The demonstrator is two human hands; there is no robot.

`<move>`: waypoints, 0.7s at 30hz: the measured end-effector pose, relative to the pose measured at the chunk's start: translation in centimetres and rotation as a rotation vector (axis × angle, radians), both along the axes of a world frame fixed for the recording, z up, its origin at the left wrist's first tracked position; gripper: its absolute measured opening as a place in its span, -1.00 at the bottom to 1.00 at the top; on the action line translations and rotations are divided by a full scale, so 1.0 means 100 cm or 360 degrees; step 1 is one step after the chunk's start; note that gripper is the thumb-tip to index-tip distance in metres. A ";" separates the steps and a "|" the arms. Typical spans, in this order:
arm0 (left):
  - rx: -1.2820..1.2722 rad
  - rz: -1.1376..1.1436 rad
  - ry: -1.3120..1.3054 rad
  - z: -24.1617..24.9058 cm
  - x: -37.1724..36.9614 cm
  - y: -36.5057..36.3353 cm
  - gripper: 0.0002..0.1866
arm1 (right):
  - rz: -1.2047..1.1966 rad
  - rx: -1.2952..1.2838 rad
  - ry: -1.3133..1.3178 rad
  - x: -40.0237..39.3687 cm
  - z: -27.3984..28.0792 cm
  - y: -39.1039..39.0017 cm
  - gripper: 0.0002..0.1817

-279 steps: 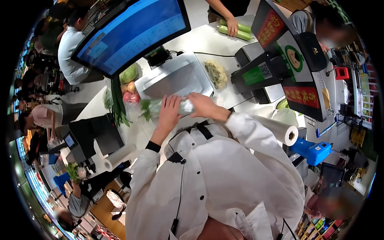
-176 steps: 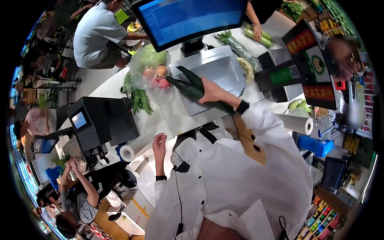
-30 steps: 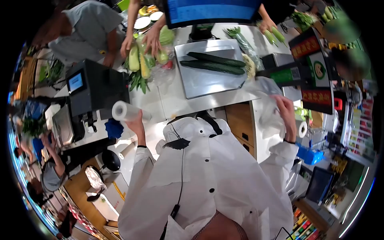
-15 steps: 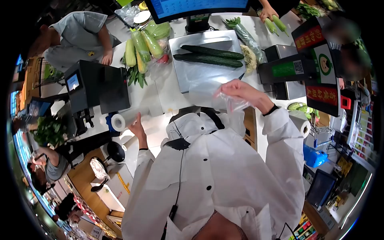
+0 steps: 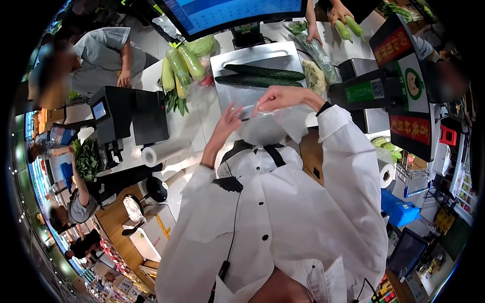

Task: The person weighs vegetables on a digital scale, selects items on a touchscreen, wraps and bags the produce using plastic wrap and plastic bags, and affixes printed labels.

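My right hand (image 5: 284, 98) pinches the top edge of a clear plastic bag (image 5: 270, 127), which hangs down in front of my chest. Just left of it, my left hand (image 5: 226, 127) is raised with its fingers apart and slightly blurred, close to the bag's edge. Two long dark green cucumbers (image 5: 262, 76) lie side by side on the metal scale plate (image 5: 227, 98), beyond my hands. A roll of clear bags (image 5: 165, 151) lies on the counter, to the left of my left hand.
Bagged vegetables (image 5: 183, 65) lie left of the scale, below a monitor (image 5: 227, 15). A black label machine (image 5: 126, 115) stands at the left. Another person's hand (image 5: 313, 34) touches a bagged vegetable; a further hand (image 5: 341, 12) holds green gourds. A sign stand (image 5: 361, 91) is right.
My left hand has moved from beside the roll to the bag. My right hand has shifted left with the bag. Another person's hand has reached the bagged vegetable behind the scale.
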State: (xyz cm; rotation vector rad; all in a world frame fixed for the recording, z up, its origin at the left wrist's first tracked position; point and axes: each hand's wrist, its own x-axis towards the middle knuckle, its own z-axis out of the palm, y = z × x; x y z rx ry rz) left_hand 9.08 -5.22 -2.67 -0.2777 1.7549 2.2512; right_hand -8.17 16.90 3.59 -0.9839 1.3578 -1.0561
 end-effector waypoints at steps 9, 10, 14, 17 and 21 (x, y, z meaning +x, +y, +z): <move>-0.0016 0.0076 -0.0379 -0.025 -0.084 -0.028 -0.70 | -0.0741 0.0289 0.1273 -0.035 -0.030 0.005 -0.53; -0.0380 0.0096 -0.0313 -0.023 -0.089 -0.031 -0.74 | -0.0744 0.0289 0.1261 -0.035 -0.036 0.008 -0.53; -0.1294 0.0185 0.0072 -0.037 -0.093 -0.037 -0.75 | -0.0772 0.0301 0.1285 -0.030 -0.073 0.025 -0.60; -0.2123 0.0417 0.0500 -0.016 -0.080 -0.011 -0.75 | -0.0753 0.0381 0.1420 -0.019 -0.076 0.027 -0.66; -0.1986 -0.0190 0.0960 -0.017 -0.054 0.040 -0.60 | -0.0763 0.0349 0.1491 -0.014 -0.074 0.019 -0.70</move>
